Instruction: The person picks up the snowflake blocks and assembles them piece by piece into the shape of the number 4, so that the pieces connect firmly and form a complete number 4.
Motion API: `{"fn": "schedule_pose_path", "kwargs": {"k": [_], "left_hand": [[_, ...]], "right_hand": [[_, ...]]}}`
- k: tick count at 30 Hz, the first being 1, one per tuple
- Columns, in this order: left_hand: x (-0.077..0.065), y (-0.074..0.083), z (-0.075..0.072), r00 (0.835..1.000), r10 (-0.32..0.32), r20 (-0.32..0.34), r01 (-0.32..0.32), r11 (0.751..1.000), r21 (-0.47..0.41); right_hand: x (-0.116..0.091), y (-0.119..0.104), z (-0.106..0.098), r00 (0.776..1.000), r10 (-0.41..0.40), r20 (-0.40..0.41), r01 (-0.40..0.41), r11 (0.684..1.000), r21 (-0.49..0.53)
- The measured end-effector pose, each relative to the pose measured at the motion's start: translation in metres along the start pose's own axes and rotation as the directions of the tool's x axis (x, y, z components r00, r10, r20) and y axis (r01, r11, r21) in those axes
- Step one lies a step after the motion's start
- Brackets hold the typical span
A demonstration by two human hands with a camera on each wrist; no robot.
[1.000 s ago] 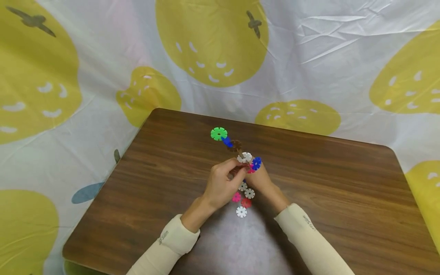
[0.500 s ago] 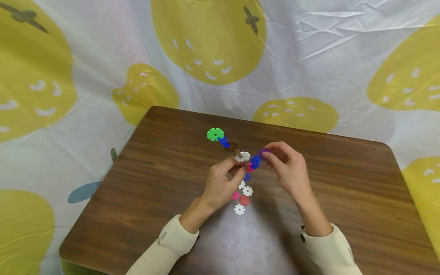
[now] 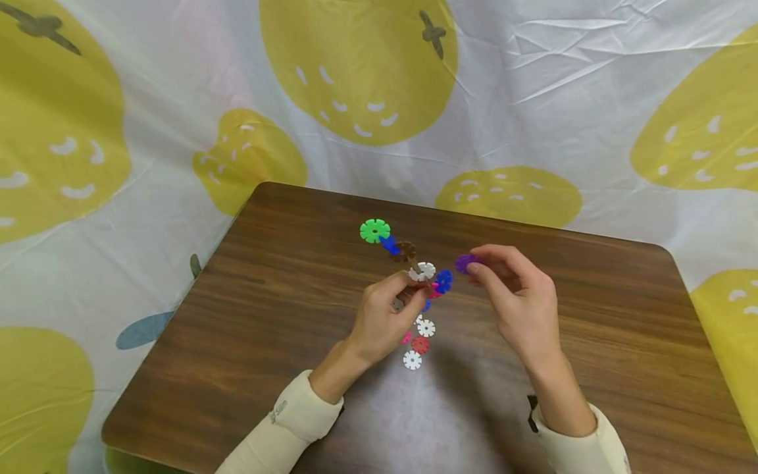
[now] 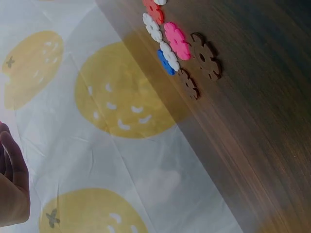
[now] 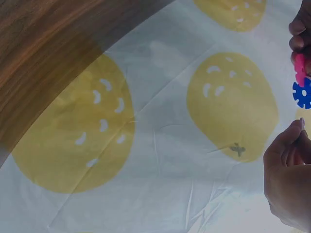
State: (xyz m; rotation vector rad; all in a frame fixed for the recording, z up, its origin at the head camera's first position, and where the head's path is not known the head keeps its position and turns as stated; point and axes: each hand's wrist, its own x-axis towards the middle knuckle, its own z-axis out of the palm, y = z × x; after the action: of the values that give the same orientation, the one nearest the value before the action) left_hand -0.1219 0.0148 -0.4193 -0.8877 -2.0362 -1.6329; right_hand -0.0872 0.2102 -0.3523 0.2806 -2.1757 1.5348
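Observation:
My left hand point(image 3: 381, 319) pinches a chain of slotted plastic discs between thumb and fingers, held over the table. Along the chain are a green disc point(image 3: 375, 231) at the far end, a blue one edge-on, a brown disc point(image 3: 407, 251), a white disc point(image 3: 428, 270), a pink disc point(image 5: 300, 70) and a blue disc point(image 3: 443, 282) at the near right end. To the right, my right hand point(image 3: 527, 313) holds a purple disc point(image 3: 464, 264) by its edge, a small gap away from that blue disc. Fingers of the left hand cover part of the chain.
Several loose discs lie on the wooden table point(image 3: 592, 316) below the hands, among them a white disc point(image 3: 412, 360), a red disc point(image 3: 420, 344), a pink disc point(image 4: 177, 41) and a brown disc point(image 4: 206, 56). A fruit-patterned cloth point(image 3: 367, 164) hangs behind the table.
From behind the left hand, my right hand has come up and to the right, bringing the purple disc into view, first beside the blue disc, now apart from it. My left hand barely moves.

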Motion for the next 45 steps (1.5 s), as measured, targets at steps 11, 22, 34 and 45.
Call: {"fn": "schedule_pose_path", "kwargs": {"k": [11, 22, 34, 45], "left_hand": [[0.000, 0.005, 0.001, 1.000, 0.030, 0.004, -0.030, 1.000, -0.003], [0.001, 0.007, 0.002, 0.998, 0.062, 0.011, -0.062, 0.998, 0.009], [0.000, 0.009, 0.004, 0.997, 0.076, -0.024, -0.076, 0.997, 0.015], [0.000, 0.007, 0.007, 0.993, 0.099, -0.067, -0.103, 0.993, -0.060]], "right_hand": [[-0.006, -0.009, 0.004, 0.996, -0.077, -0.046, 0.075, 0.996, -0.053], [-0.008, -0.013, 0.003, 0.993, -0.114, -0.028, 0.113, 0.992, -0.048], [-0.012, -0.006, 0.006, 0.992, -0.126, -0.001, 0.125, 0.990, -0.059], [-0.012, -0.005, 0.011, 0.989, -0.151, 0.001, 0.150, 0.986, -0.070]]}}
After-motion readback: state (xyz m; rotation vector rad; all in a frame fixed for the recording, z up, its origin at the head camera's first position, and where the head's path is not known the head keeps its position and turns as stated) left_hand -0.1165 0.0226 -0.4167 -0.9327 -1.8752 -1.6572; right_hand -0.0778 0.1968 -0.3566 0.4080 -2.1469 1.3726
